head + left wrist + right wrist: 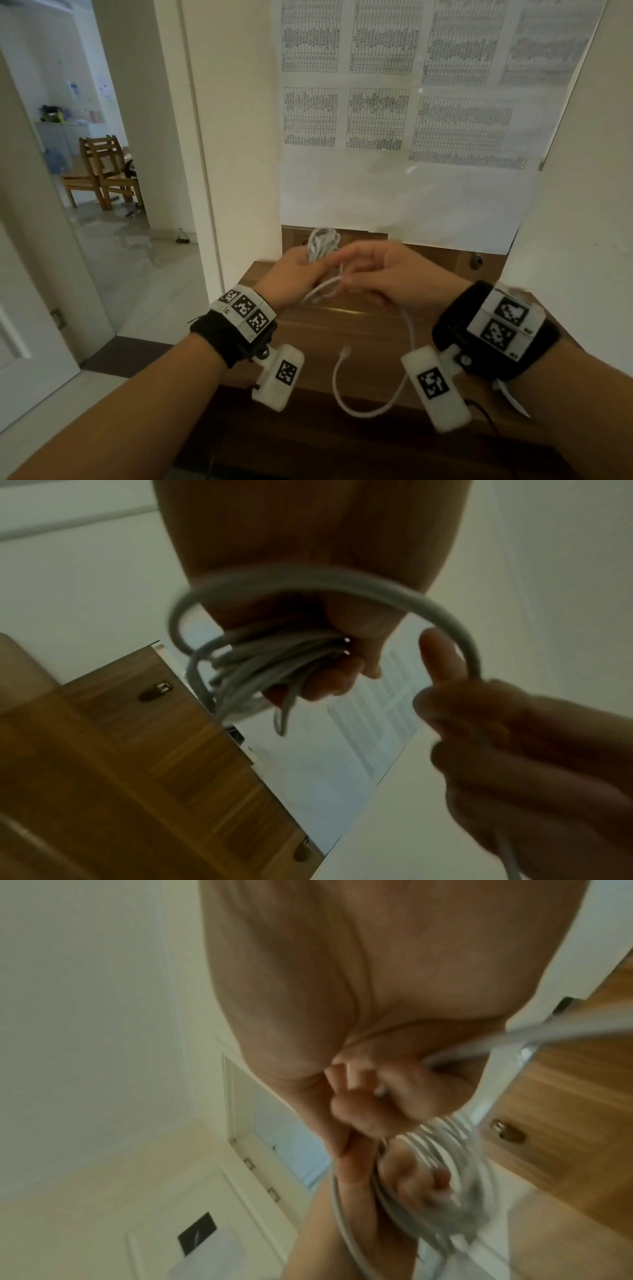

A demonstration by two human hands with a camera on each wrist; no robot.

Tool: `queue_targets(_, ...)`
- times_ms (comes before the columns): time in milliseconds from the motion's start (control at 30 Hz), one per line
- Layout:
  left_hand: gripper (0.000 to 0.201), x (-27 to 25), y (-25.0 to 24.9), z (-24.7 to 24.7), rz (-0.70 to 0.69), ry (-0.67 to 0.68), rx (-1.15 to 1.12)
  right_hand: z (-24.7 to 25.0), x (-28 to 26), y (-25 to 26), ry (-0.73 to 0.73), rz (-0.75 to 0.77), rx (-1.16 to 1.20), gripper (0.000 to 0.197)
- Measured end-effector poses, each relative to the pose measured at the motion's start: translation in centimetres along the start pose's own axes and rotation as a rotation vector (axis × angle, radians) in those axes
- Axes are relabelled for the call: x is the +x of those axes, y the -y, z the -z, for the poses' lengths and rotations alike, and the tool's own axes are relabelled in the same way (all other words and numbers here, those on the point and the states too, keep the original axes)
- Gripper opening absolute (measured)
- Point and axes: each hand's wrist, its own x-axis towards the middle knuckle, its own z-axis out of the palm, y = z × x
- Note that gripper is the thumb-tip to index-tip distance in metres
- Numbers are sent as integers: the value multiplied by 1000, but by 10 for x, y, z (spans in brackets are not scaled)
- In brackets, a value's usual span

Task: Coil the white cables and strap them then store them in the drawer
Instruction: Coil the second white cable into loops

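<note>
While I watch from the head view, the biggest thing under me is the wooden cabinet, its top running back to a white wall with printed tables taped on it; a doorway on the left shows a wooden chair. Above the cabinet top my left hand has its fingers curled round a bundle of loops of the white cable, gripping them in the fist, which the left wrist view confirms. My right hand is just beside it, fingers closed and pinching the running strand of the same cable, though blur hides the exact fingertip contact. From there the free tail hangs down in a slack curve and ends in a small plug. I judge the cable light, soft and springy, likely to uncoil if released, so I would keep the fist on the gathered loops and feed the tail near the bundle. No strap is visible.
</note>
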Motion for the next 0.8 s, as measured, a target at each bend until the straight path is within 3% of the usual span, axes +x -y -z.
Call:
queue_targets(167, 50, -6, -9, -8, 100, 180, -603, 20, 13, -6, -309, 132, -3, 13)
queue_targets(333, 44, -12, -20, -14, 136, 266, -556, 28, 19, -18, -535, 171, -59, 3)
queue_targets(400, 40, -12, -23, -13, 130, 252, -659, 34, 19, -23, -620, 145, -19, 11)
queue_targets(533, 44, -10, -25, -7, 178, 256, -939, 37, 13, -31, -478, 106, 99, 13)
queue_targets(667, 48, -2, -27, 8, 216, 243, -1236, 34, 8, -39, -474, 111, 126, 18)
queue_targets(800, 44, -1, -33, 4, 187, 243, -1257, 25, 5, -44, -462, 85, 64, 11)
